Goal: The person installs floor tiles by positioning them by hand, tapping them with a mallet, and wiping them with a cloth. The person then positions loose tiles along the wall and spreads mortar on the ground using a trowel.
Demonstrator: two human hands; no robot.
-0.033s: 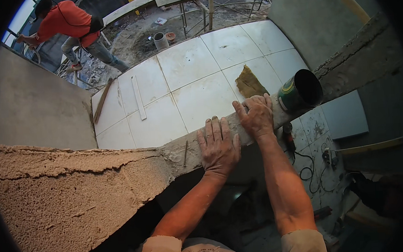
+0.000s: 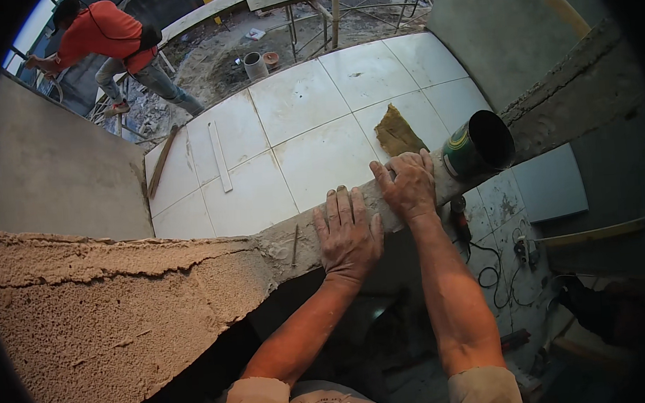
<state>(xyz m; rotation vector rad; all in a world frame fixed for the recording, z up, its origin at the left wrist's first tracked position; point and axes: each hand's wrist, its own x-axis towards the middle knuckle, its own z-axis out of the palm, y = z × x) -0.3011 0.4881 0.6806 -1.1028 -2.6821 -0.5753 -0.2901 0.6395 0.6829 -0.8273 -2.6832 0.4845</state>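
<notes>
My left hand (image 2: 348, 237) lies flat on a narrow concrete ledge (image 2: 306, 239), fingers stretched toward its far side. My right hand (image 2: 408, 189) rests farther right on the same ledge, thumb spread and fingertips bent over the far edge; it holds no loose thing. Just right of it a dark green open can (image 2: 479, 144) stands tilted in the view on the ledge. A ragged brown scrap (image 2: 398, 130) lies on the tiles beyond my right fingers. Left of my left hand is a nail (image 2: 296, 245) on the ledge.
White tiles (image 2: 313, 169) spread beyond the ledge, with a thin white strip (image 2: 220, 156) and a wooden stick (image 2: 163, 161) on them. Rough blockwork (image 2: 108, 318) borders the left. A person in red (image 2: 109, 37) works far left. Below right are a power tool (image 2: 459, 219) and cables.
</notes>
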